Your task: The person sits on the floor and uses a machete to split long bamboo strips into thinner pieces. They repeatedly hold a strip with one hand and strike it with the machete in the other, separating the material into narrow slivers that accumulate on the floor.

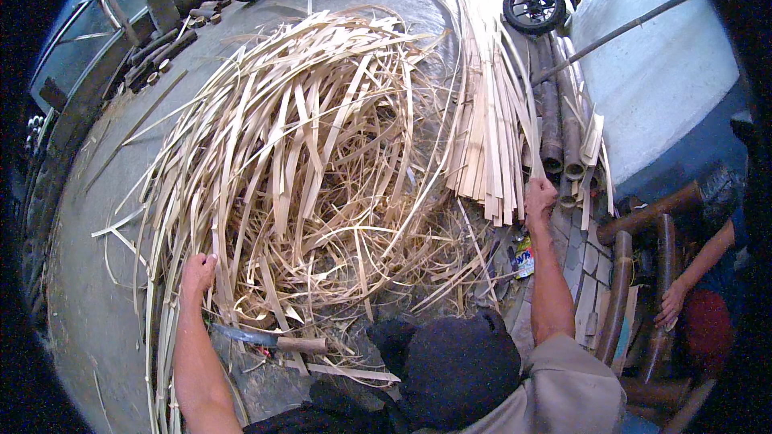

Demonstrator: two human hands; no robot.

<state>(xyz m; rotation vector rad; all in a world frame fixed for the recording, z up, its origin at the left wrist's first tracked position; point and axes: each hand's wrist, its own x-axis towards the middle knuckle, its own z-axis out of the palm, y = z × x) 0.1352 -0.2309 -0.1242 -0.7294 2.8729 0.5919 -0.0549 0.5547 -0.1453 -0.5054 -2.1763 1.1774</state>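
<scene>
The right hand (539,195) is closed around the lower end of a flat bamboo slat at the near edge of the stack of straight slats (486,124), which lies fanned on the concrete floor (88,289) toward the right side. The left hand (197,269) is curled shut on a few thin strips at the left near edge of the big tangled heap of bamboo strips (305,153) that fills the middle of the floor.

By the look of it, the step in hand is taking stock from the two piles: one stiff slat on the right, loose peelings gathered on the left. Drawing the slat free would call for a straight pull along its length so that its neighbours stay stacked.

A knife (269,340) with a wooden handle and dull grey blade lies on the floor just near the left forearm, not held.

The strips are pale, thin and springy, curling in long arcs; the slats are thicker, flat and straight. Beyond them lie round, brown bamboo culms (555,124) with hollow cut ends. At the right edge another person's hand (671,305) rests on darker bamboo poles (643,273).
</scene>
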